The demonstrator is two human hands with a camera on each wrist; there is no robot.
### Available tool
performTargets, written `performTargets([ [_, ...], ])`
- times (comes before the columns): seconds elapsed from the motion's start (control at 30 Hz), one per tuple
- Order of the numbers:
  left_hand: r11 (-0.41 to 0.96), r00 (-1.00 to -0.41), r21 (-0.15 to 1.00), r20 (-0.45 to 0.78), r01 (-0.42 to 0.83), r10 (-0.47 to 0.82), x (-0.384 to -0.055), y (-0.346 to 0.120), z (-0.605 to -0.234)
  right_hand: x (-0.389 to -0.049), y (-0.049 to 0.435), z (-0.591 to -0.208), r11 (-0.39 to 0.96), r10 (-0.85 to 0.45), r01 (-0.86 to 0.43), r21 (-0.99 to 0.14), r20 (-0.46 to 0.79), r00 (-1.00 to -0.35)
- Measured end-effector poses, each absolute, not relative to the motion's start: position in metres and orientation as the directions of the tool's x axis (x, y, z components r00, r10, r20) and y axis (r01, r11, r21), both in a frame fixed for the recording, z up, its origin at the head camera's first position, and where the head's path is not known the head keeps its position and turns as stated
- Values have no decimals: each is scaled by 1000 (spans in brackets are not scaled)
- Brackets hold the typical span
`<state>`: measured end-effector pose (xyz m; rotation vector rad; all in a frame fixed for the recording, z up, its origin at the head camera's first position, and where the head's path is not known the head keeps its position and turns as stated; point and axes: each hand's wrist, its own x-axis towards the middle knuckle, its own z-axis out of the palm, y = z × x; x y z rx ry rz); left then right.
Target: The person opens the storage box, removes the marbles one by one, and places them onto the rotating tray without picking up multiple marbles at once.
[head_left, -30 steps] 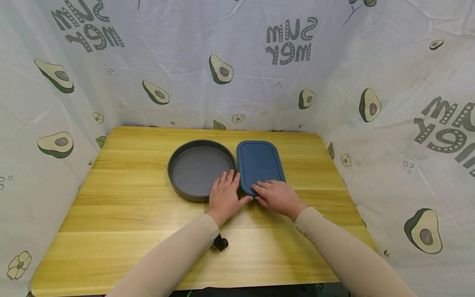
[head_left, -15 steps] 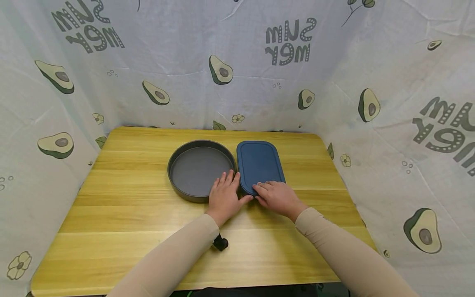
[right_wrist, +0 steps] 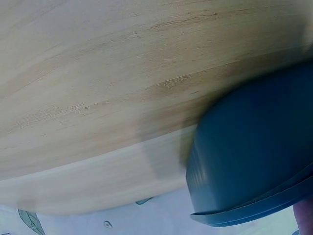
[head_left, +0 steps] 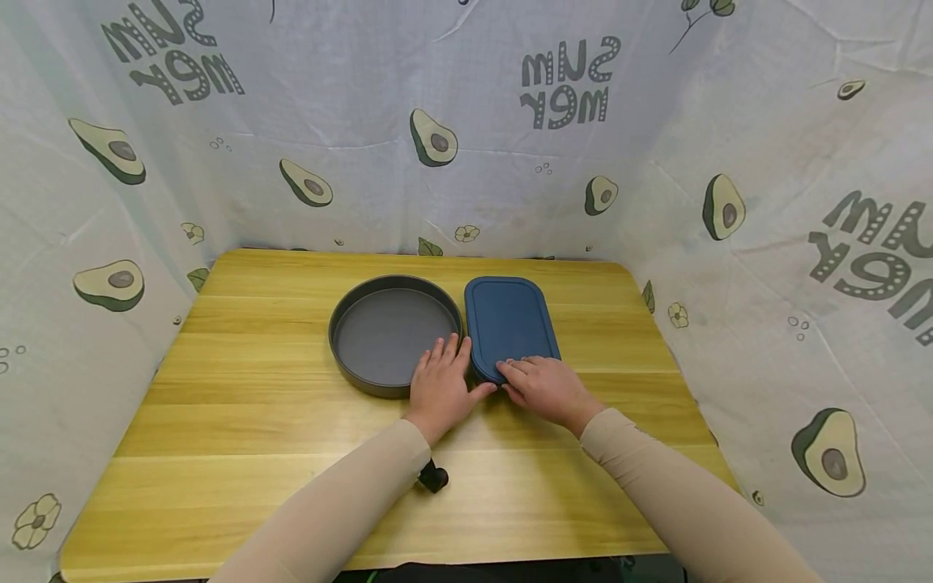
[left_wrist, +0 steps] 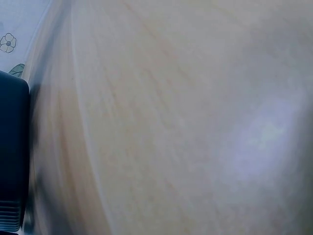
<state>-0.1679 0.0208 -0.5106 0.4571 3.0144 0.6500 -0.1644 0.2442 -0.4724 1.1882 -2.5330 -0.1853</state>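
A round dark grey pan [head_left: 389, 336] lies on the wooden table, no handle showing. Right beside it is a rectangular blue box with a rimmed lid [head_left: 510, 320]; its ribbed side [right_wrist: 244, 142] fills the right of the right wrist view. My left hand [head_left: 440, 385] rests with straight, spread fingers over the pan's near right rim, thumb stretched to the box's near corner. The right hand [head_left: 547, 389] grips the box's near edge, fingertips on the lid and thumb at the front. A dark ribbed wall [left_wrist: 12, 152] stands at the left wrist view's edge.
The yellow wooden table [head_left: 255, 421] carries both things. A white curtain [head_left: 350, 97] with avocado prints hangs behind it and along both sides. A small black device [head_left: 433, 478] shows beside the left wrist. Something dark lies below the table's front edge.
My right index fingertip has shifted very slightly to the right on the lid. Both hands, the pan and the box otherwise keep their places.
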Motion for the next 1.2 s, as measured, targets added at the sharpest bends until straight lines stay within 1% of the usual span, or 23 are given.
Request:
performTargets([
  [0.17,869,-956,407,46,282,289,-168,21,-511,-165,245,-473,633,-774,-725,272,265,-575],
  [0.37,876,-958,396,37,276,285,-168,21,-513,-167,246,-475,617,-784,-728,299,319,-533],
  [0.6,876,-957,398,26,274,288,-168,21,-511,-167,249,-473,608,-787,-732,307,353,-506],
  [0.8,876,-958,400,14,268,287,-168,21,-510,-167,250,-470,596,-790,-740,311,394,-470],
  [0.93,878,-958,397,15,269,287,-169,21,-512,-167,250,-467,602,-783,-740,299,405,-472],
  [1.2,874,-959,409,10,263,284,-169,21,-510,-168,254,-457,629,-736,-754,188,458,-499],
])
